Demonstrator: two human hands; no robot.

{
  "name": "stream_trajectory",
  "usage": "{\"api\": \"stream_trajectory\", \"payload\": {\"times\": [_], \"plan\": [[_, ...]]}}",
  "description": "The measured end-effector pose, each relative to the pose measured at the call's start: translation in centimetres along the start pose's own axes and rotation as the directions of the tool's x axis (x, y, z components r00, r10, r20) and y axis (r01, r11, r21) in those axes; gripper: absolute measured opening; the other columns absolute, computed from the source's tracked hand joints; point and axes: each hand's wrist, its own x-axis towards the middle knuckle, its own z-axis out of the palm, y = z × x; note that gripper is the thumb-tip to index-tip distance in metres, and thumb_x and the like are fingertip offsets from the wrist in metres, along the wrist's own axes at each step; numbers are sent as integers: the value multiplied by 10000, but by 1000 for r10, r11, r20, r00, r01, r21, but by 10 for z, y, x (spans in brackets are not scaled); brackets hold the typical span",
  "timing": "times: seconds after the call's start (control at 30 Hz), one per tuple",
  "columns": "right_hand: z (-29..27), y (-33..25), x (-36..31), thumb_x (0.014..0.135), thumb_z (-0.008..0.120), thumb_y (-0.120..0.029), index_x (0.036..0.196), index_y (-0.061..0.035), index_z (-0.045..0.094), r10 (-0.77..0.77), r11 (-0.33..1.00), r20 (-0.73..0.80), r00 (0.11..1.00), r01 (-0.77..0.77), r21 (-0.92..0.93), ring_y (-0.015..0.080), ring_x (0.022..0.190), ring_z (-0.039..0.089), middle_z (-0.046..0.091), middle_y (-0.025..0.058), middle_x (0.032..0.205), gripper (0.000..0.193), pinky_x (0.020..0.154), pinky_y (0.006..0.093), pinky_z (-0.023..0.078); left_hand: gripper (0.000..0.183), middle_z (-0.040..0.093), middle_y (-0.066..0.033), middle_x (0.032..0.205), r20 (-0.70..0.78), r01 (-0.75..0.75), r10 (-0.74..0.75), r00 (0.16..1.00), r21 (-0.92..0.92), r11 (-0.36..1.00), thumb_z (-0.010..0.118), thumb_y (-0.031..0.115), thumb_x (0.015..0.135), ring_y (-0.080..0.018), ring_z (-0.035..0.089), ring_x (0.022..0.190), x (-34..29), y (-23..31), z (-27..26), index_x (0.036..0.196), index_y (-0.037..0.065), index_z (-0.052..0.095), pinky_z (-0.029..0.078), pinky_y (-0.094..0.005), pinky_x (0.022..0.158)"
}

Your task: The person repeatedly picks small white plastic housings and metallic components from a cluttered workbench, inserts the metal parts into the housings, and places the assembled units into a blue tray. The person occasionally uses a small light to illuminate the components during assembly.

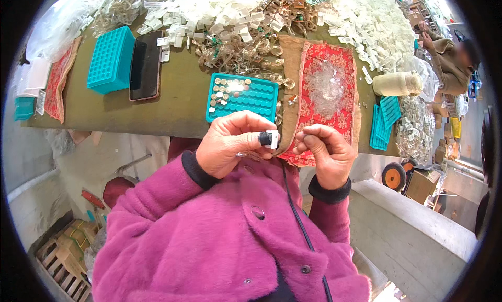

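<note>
My left hand pinches a small white plastic piece between thumb and fingers. Black tape wraps the thumb tip. Just to its right, my right hand has thumb and forefinger pressed together; whatever lies between them is too small to make out. Both hands are raised at the table's near edge. Beyond the left one sits a teal tray of round pockets, some holding shiny round discs. A red patterned cloth beyond the right hand bears a heap of tiny clear pieces.
A teal tray stack and a dark phone lie on the left of the table. White plastic parts and wire-like coils pile up at the back. More teal trays sit right; a person is far right.
</note>
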Motion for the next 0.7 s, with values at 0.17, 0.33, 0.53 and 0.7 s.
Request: {"api": "stream_trajectory", "payload": {"times": [0.17,0.33,0.53,0.7], "plan": [[20,-5,-8,946,718,64,1022,13,706,-55,989,99,994,68,-131,162,814,701,732,90,949,93,735,290,576,247,758,-106,1048,62,-3,9,998,-94,996,736,60,974,-180,750,886,1,-2,-1,1210,-4,699,637,-314,799],[25,-7,-2,889,762,40,1000,3,704,-267,859,220,938,335,-387,229,805,701,706,119,904,130,720,330,560,254,755,-117,1056,52,13,-5,999,-161,987,736,70,975,-184,741,896,-2,-2,-5,1214,-9,699,627,-322,802],[30,-10,-2,889,757,39,999,-3,702,-297,814,259,919,386,-434,244,797,701,699,119,882,129,708,336,556,249,749,-130,1033,89,48,-37,995,-126,991,743,89,968,-210,741,888,-4,0,-11,1194,-8,703,631,-344,786],[34,-11,0,879,758,47,996,-8,698,-334,772,324,885,454,-445,258,775,699,693,125,862,142,685,339,550,222,747,-119,1005,116,33,-16,993,-140,990,749,89,961,-195,748,838,-6,-1,-12,1160,-4,714,647,-329,746]]}}
